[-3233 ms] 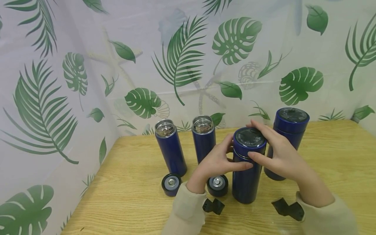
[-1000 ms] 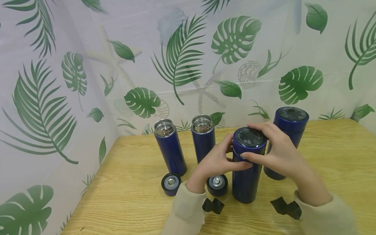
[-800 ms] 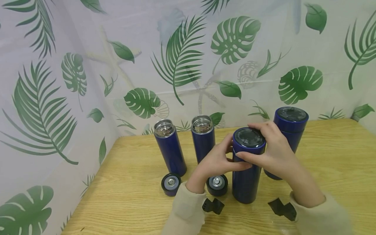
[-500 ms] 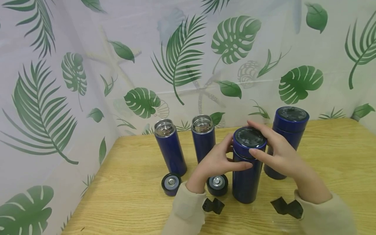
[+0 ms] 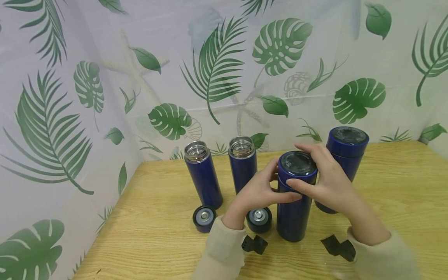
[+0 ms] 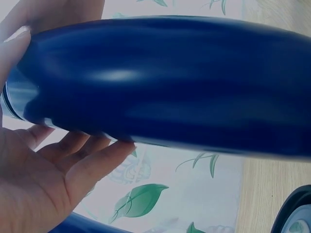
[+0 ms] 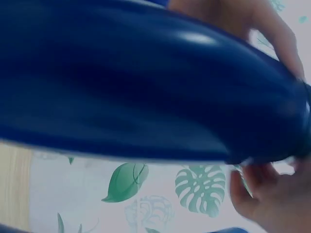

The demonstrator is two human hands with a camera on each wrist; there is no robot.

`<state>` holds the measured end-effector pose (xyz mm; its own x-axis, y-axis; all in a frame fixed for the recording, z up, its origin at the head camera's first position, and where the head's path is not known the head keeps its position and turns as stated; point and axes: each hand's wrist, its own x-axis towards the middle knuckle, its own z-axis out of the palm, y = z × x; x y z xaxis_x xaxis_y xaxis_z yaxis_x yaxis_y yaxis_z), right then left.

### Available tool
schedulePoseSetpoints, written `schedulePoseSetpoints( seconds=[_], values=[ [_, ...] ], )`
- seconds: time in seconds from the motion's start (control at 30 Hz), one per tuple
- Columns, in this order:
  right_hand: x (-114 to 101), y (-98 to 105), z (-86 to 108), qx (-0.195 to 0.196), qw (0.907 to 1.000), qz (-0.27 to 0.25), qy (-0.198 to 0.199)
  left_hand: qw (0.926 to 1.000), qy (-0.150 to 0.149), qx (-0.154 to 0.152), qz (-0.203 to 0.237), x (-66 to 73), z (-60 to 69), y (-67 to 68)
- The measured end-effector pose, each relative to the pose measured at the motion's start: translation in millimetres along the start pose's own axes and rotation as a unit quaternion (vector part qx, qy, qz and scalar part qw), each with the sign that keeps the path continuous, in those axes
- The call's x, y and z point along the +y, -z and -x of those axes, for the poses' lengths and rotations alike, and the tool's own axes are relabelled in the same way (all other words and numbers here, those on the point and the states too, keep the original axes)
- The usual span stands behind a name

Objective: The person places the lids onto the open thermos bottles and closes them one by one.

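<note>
A dark blue thermos flask (image 5: 292, 221) stands upright on the table, its blue lid (image 5: 297, 164) with a glossy black top seated on the neck. My left hand (image 5: 257, 190) grips the upper body from the left, thumb across the front. My right hand (image 5: 329, 182) holds the lid from the right, thumb on its front and fingers around the far side. In the left wrist view, the flask (image 6: 170, 82) fills much of the picture, with left-hand fingers curled at its upper end. The right wrist view shows the same flask (image 7: 121, 92) with both hands near the lid end.
Two lidless blue flasks (image 5: 204, 181) with bare steel necks stand to the left. Their lids lie upside down in front: one lid (image 5: 204, 219) at left, another lid (image 5: 259, 219) by my left wrist. A capped flask (image 5: 346, 155) stands behind my right hand. A leaf-patterned sheet (image 5: 217, 77) hangs behind.
The right hand has turned back and forth at the lid; since half a second ago its thumb has swung left across the front. The left hand and the flask have stayed in place.
</note>
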<state>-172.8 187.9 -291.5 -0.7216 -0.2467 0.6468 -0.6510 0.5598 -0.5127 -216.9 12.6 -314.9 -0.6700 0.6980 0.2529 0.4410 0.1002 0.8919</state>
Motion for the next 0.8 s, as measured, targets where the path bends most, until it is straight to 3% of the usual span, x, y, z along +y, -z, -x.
schedulePoseSetpoints(
  seconds=[0.1, 0.23, 0.33, 0.47, 0.6, 0.7, 0.8],
  values=[
    [4.0, 4.9, 0.3, -0.030, 0.9969, -0.067, 0.028, 0.9999, 0.011, 0.001, 0.010, 0.9, 0.3, -0.3],
    [9.6, 8.5, 0.0, -0.055, 0.9819, -0.168, 0.067, 0.9997, 0.016, 0.001, 0.018, 1.3, 0.3, -0.5],
    [11.8, 9.1, -0.7, -0.061, 0.9737, -0.202, 0.087, 0.9997, 0.015, 0.001, 0.018, 1.2, 0.1, -0.6],
    [10.7, 9.1, -0.6, -0.046, 0.9826, -0.165, 0.072, 0.9997, 0.016, 0.000, 0.019, 0.8, -0.1, -0.4],
    [5.3, 7.1, 0.4, -0.015, 0.9981, -0.055, 0.021, 0.9998, 0.012, -0.003, 0.013, -0.3, -0.3, -0.2],
    [1.5, 5.3, 0.3, 0.001, 1.0000, 0.006, -0.003, 1.0000, 0.007, -0.004, 0.006, -0.7, -0.5, 0.1],
    [1.1, 4.9, -0.4, -0.002, 1.0000, 0.005, 0.001, 0.9999, 0.009, -0.003, 0.006, -0.4, -0.5, 0.6]
  ],
)
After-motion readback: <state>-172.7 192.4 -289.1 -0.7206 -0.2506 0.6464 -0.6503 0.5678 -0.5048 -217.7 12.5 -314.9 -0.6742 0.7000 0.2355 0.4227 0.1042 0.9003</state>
